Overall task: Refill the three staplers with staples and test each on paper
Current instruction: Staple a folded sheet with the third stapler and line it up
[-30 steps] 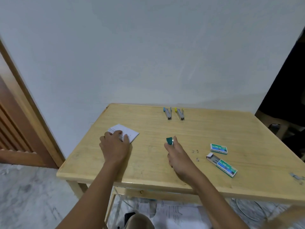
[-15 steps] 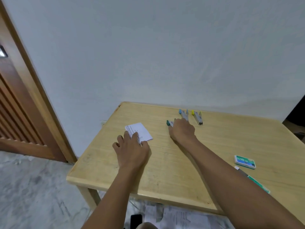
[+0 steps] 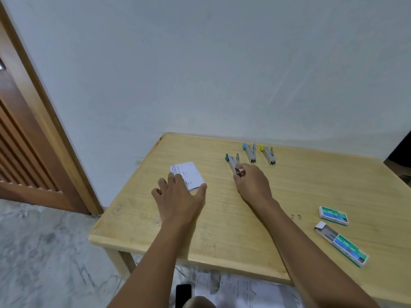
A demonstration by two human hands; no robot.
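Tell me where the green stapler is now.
In the head view the green stapler lies at the far side of the table, left of the blue stapler and right of the folded paper, its near end pinched by the right hand.

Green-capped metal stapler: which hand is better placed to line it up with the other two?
Right, most likely. The right hand pinches the near end of the green-capped metal stapler, beside the blue-capped stapler and yellow-capped stapler. The left hand rests flat on the folded white paper, farther off.

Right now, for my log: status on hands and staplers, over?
Left hand flat on paper. Right hand pinches green stapler. Blue stapler, yellow stapler beside it, untouched. Boxes off right.
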